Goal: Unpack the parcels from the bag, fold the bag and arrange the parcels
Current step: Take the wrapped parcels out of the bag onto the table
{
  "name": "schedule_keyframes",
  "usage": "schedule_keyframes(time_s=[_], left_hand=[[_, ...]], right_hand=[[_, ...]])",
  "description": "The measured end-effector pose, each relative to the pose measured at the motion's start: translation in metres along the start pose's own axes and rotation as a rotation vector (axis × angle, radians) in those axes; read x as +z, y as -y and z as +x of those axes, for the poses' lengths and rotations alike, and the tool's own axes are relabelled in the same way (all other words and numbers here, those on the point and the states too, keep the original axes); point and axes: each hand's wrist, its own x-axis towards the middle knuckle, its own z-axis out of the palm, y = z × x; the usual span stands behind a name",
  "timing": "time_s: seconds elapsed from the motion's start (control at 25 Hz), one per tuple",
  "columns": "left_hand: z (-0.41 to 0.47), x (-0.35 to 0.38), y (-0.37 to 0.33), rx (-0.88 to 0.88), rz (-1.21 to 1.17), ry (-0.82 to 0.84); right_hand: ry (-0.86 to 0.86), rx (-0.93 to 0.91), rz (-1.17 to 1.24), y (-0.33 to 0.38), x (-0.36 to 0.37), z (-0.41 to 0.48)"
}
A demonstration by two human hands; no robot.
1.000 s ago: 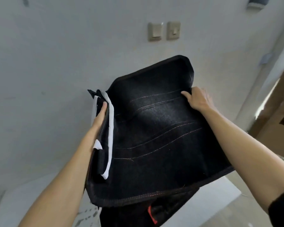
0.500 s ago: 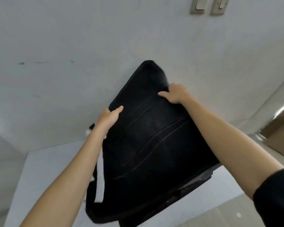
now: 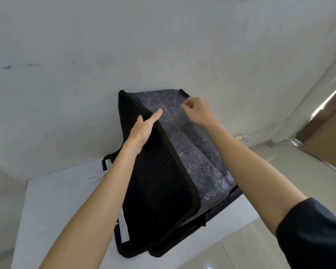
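Observation:
A black denim bag [image 3: 159, 191] with white straps lies partly on the white table [image 3: 62, 200], its far end raised toward the wall. Its grey felt lining [image 3: 190, 150] shows on the right half. My left hand [image 3: 144, 129] grips the seam edge between the dark outer cloth and the lining, thumb on top. My right hand [image 3: 198, 111] pinches the lining near the bag's far end. A white strap [image 3: 123, 227] hangs by my left forearm. No parcels are in view.
A pale wall [image 3: 124, 45] stands right behind the table. A white strap loop [image 3: 94, 177] lies on the table's far left. Tiled floor [image 3: 279, 162] and a brown door [image 3: 326, 140] are to the right, past the table's edge.
The bag has come down onto the table and turned over, so its grey lining now faces up. Both hands moved lower and shifted their hold to the seam and lining.

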Motion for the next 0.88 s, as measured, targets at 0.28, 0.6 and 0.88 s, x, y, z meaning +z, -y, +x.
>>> schedule_keyframes(time_s=[0.28,0.6,0.88], left_hand=[[0.032,0.054,-0.003,-0.044,0.487,-0.277],[0.071,0.098,0.002,0.022,0.85,-0.593],[0.069,0.106,-0.014,-0.094,1.008,-0.61]], right_hand=[[0.184,0.3,-0.012,-0.129,-0.019,-0.015],[0.353,0.31,-0.182,-0.245,-0.035,0.01],[0.241,0.053,-0.01,-0.222,-0.032,0.021]])
